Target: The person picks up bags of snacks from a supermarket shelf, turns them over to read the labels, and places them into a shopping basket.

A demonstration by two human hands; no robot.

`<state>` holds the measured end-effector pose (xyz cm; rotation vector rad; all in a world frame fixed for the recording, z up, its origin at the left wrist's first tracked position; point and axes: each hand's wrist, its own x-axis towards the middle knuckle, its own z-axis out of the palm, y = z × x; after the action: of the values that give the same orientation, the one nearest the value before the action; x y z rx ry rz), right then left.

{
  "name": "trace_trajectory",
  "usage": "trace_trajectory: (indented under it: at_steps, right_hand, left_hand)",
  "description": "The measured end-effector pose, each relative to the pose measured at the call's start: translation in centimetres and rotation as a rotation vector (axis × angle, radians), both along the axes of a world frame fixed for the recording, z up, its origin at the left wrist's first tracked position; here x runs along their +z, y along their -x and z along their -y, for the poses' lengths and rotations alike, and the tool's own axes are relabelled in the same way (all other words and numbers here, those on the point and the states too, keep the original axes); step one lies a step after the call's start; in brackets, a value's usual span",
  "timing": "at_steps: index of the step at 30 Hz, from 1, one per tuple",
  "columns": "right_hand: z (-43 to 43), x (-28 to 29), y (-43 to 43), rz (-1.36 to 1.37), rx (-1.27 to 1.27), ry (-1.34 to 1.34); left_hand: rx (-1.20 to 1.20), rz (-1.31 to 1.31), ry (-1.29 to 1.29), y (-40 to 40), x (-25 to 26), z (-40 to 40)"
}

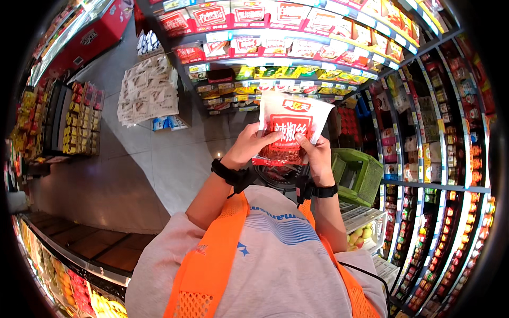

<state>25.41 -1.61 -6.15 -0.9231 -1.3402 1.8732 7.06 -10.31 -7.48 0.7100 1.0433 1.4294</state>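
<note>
Before my chest I hold a white and red plastic packet point(287, 133) upright, printed side towards me, with shredded red chilli showing through its lower part. My left hand point(254, 145) grips its left edge, the thumb lying across the front. On the right edge, my right hand point(316, 153) does the same with its thumb. Black straps with small devices are on both wrists. Below the packet, partly hidden by it and my hands, is a dark round basket point(278, 179) with reddish contents. Shelves of similar packets point(247, 45) stand ahead.
A green crate point(357, 175) stands close on my right, above a pale crate of fruit point(361, 236). Tall shelves of jars point(437, 242) line the right side. Left ahead is a covered stack point(149, 91); further left, a display of yellow-lidded jars point(81, 119).
</note>
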Motion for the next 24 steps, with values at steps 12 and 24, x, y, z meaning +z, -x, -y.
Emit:
trace_trajectory:
  at_steps: [12,24]
  right_hand:
    - [0.4,-1.4,-4.6,-0.095,-0.268,0.089]
    - [1.9,-4.8,-8.4,-0.105,-0.382,0.163]
  left_hand:
    - [-0.219,-0.024,0.117,-2.4,0.6,-3.3]
    - [-0.441,-0.36,-0.103,-8.6,-2.3,-5.4]
